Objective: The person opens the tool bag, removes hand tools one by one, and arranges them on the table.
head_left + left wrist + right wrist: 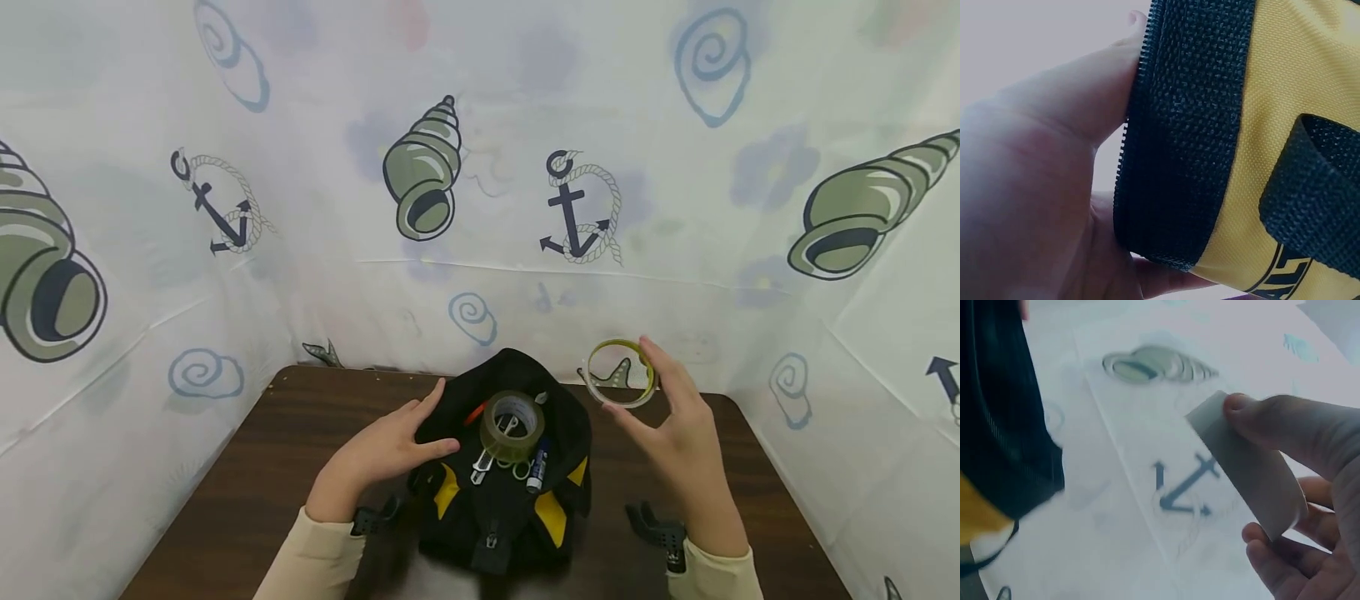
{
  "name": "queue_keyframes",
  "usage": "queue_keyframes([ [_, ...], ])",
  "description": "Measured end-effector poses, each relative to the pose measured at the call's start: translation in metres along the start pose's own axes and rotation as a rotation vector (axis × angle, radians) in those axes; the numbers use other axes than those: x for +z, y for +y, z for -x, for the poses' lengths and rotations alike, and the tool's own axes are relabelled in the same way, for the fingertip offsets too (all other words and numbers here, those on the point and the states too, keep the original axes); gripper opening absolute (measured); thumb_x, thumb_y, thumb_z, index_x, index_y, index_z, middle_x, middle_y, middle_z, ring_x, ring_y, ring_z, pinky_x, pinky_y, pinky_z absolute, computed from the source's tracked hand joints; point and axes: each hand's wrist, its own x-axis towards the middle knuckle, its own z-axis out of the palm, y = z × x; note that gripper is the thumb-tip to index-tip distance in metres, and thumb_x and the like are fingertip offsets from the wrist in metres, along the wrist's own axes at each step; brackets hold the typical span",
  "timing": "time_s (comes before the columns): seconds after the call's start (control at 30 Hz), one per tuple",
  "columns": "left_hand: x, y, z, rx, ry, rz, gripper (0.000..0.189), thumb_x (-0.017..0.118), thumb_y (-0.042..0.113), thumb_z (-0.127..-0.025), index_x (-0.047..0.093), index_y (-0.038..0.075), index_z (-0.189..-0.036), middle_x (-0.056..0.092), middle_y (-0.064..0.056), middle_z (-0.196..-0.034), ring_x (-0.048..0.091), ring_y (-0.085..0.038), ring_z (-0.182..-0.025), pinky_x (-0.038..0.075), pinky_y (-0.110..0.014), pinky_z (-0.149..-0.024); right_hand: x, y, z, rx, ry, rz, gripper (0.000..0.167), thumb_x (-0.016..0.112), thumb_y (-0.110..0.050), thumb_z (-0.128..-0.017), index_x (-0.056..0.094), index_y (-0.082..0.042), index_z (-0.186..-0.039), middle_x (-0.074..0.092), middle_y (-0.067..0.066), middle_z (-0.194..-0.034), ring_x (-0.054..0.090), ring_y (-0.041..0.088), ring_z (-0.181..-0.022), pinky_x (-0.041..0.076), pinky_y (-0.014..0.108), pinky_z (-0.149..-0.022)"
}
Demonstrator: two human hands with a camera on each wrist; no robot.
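A black tool bag with yellow patches stands unzipped on the table. My left hand grips its left rim, with the zip edge between thumb and fingers in the left wrist view. Raised beside the bag's right side, my right hand pinches a thin roll of tape by its edges, thumb on one side and fingers on the other. Inside the bag opening lie a wide roll of packing tape, a blue-and-white glue stick and a silver, knife-like tool. An orange-red item is partly hidden.
The brown wooden table extends to both sides of the bag. A white cloth printed with shells and anchors hangs behind the table and along its sides. A webbing loop sticks out from the bag's yellow side.
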Motion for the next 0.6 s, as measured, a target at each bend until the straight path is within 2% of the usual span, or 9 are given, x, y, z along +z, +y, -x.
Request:
queue_keyframes([
  [0.1,0.002,0.002,-0.001,-0.001,0.006,-0.004,0.104,0.063,0.082,-0.094,0.006,0.047,-0.174,0.025,-0.014,-0.181,0.027,-0.045,-0.166,0.031,-0.076,-0.126,-0.002,0.014,0.001,0.056,0.032,-0.001,0.108,0.099,-0.001,-0.076,0.046,-0.021,-0.168,0.06,0.013,-0.158,0.063,0.025,-0.123,0.039,0.003,-0.104],
  [0.2,0.0,0.003,-0.001,-0.005,0.005,-0.003,0.104,0.063,0.082,-0.094,0.006,0.048,-0.174,0.025,-0.014,-0.181,0.028,-0.045,-0.166,0.031,-0.076,-0.126,0.0,0.028,0.0,0.09,0.026,-0.005,0.104,0.098,-0.002,-0.079,0.046,-0.02,-0.168,0.06,0.014,-0.158,0.061,0.022,-0.116,0.04,0.003,-0.1],
  [0.37,-0.002,0.004,-0.003,0.007,-0.005,0.005,0.104,0.063,0.081,-0.095,0.005,0.047,-0.174,0.024,-0.016,-0.182,0.026,-0.046,-0.167,0.03,-0.076,-0.126,0.008,0.059,0.003,0.167,-0.027,-0.002,0.097,0.095,-0.012,-0.086,0.046,-0.022,-0.168,0.055,0.013,-0.163,0.063,0.032,-0.132,0.037,0.002,-0.103],
  [0.43,-0.002,0.004,-0.003,0.011,-0.004,0.002,0.104,0.063,0.081,-0.095,0.005,0.046,-0.175,0.024,-0.016,-0.181,0.027,-0.046,-0.166,0.031,-0.076,-0.126,0.014,0.072,0.007,0.209,-0.044,0.0,0.093,0.094,-0.017,-0.089,0.045,-0.022,-0.168,0.053,0.013,-0.164,0.06,0.036,-0.14,0.045,0.014,-0.111],
  [0.5,-0.001,0.003,-0.003,0.009,-0.004,-0.004,0.105,0.063,0.081,-0.095,0.005,0.045,-0.175,0.024,-0.016,-0.181,0.027,-0.046,-0.166,0.031,-0.076,-0.126,0.02,0.086,0.012,0.248,-0.068,0.006,0.091,0.093,-0.022,-0.091,0.045,-0.02,-0.169,0.052,0.016,-0.165,0.057,0.04,-0.144,0.051,0.035,-0.116],
  [0.6,0.0,0.002,-0.002,0.007,-0.002,-0.008,0.105,0.064,0.081,-0.095,0.005,0.045,-0.175,0.026,-0.016,-0.181,0.028,-0.046,-0.166,0.031,-0.076,-0.126,0.031,0.105,0.02,0.295,-0.098,-0.002,0.09,0.091,-0.027,-0.093,0.044,-0.016,-0.168,0.05,0.019,-0.166,0.052,0.044,-0.15,0.048,0.066,-0.114],
])
